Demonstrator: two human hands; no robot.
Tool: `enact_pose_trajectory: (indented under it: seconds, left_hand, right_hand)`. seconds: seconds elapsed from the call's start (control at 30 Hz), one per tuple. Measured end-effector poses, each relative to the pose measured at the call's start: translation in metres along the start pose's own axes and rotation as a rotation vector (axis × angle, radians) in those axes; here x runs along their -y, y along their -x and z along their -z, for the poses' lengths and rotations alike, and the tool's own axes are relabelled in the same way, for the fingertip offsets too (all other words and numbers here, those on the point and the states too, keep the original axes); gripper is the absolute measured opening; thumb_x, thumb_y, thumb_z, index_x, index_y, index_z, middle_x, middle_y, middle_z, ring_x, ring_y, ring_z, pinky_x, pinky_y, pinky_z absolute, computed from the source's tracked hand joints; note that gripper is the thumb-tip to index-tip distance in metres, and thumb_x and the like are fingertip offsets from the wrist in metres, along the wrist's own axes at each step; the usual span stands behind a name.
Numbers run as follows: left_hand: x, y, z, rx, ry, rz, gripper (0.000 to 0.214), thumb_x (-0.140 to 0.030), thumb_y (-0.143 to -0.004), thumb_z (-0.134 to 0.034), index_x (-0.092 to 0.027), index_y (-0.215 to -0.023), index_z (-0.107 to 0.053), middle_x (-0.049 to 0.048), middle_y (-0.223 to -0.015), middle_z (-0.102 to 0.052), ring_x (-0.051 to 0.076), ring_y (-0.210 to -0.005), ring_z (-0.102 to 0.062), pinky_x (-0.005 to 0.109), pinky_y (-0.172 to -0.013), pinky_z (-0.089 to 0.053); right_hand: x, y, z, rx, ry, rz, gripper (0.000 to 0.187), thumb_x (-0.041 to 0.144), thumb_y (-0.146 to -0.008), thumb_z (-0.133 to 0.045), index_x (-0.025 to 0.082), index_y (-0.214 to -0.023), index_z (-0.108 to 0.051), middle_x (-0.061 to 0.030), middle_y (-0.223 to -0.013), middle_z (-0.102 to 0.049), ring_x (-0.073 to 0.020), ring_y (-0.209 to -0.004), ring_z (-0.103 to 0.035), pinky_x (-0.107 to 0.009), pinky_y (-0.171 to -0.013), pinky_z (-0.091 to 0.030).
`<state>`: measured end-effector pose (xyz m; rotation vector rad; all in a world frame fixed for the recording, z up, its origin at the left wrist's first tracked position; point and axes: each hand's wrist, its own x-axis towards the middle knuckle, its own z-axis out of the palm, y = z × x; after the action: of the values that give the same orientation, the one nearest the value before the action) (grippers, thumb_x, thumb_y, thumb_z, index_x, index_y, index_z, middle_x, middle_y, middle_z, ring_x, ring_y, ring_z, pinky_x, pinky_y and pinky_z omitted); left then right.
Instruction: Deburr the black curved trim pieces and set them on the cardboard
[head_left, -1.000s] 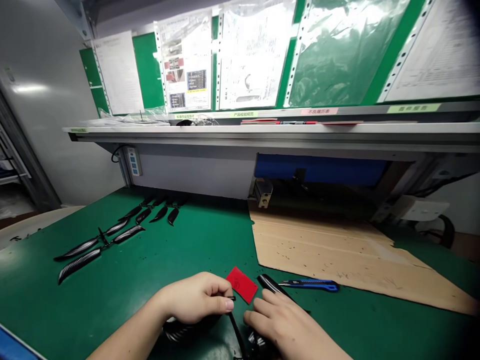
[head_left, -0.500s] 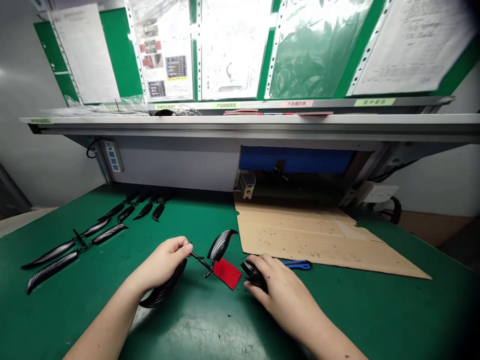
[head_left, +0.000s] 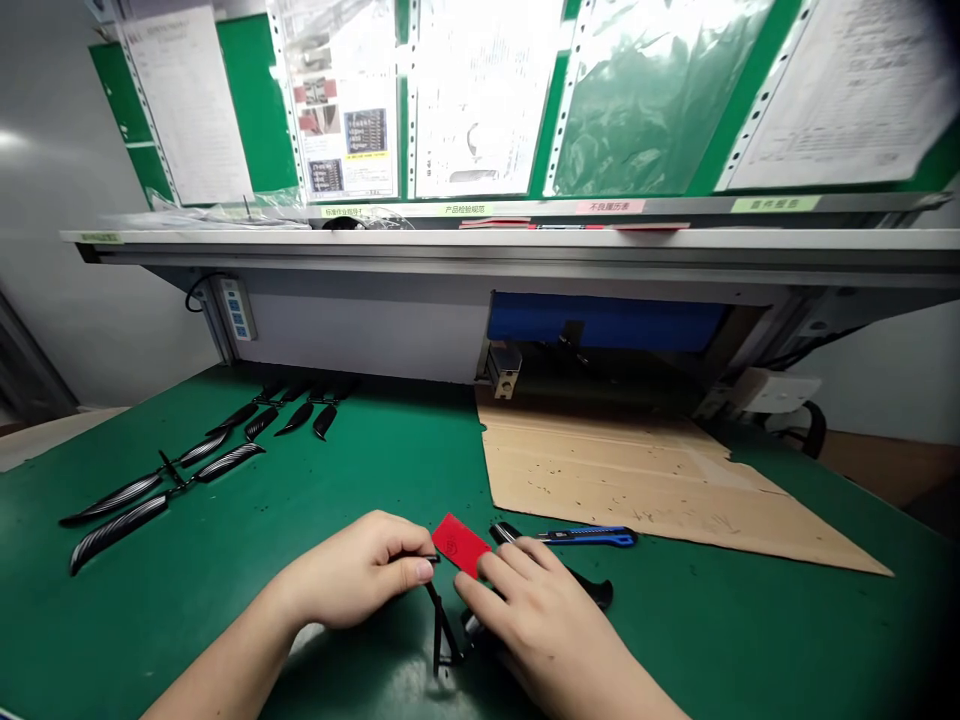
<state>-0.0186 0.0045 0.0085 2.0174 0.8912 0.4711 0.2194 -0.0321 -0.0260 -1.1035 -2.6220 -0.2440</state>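
Just by a red tag, left grip pinches black rod, right grip unclear.

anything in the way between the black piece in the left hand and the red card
Nothing visible. The thin black piece pinched in the left hand comes up right beside the lower-left edge of the red card, with nothing between them. Whether they actually touch is too close to tell.

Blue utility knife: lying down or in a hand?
Lying flat: the blue utility knife rests on the green mat beyond the right hand, unheld.
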Motion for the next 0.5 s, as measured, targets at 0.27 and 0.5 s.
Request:
enact_pose_trajectory:
  seconds: [0.27, 0.5]
  left_hand:
    - [0.020, -0.010, -0.011, 0.054, 0.561, 0.124, 0.040, -0.053, -0.079, -0.066, -0.014, -0.076, -0.056, -0.0017, -0.067, -0.044, 0.011, -0.061, -0.032, 0.023, -0.058, -0.025]
    - [0.032, -0.028, -0.040, -0.493, 0.848, 0.223, 0.042, -0.058, -0.083, -0.058, -0.018, -0.082, -0.046, -0.0027, -0.069, -0.044, 0.010, -0.059, -0.037, 0.021, -0.058, -0.030]
  right_hand:
    - [-0.005, 0.001, -0.004, 0.218, -0.192, -0.151, 0.023, 0.004, -0.057, -0.057, 0.020, -0.072, -0.051, 0.0050, -0.071, -0.061, -0.0164, -0.065, -0.057, -0.028, -0.068, -0.034]
    - [-0.028, 0.006, -0.005, -0.293, -0.098, -0.568, 0.021, 0.043, -0.090, -0.058, 0.026, -0.102, -0.059, -0.0012, -0.084, -0.067, -0.0229, -0.069, -0.061, -0.031, -0.060, -0.044]
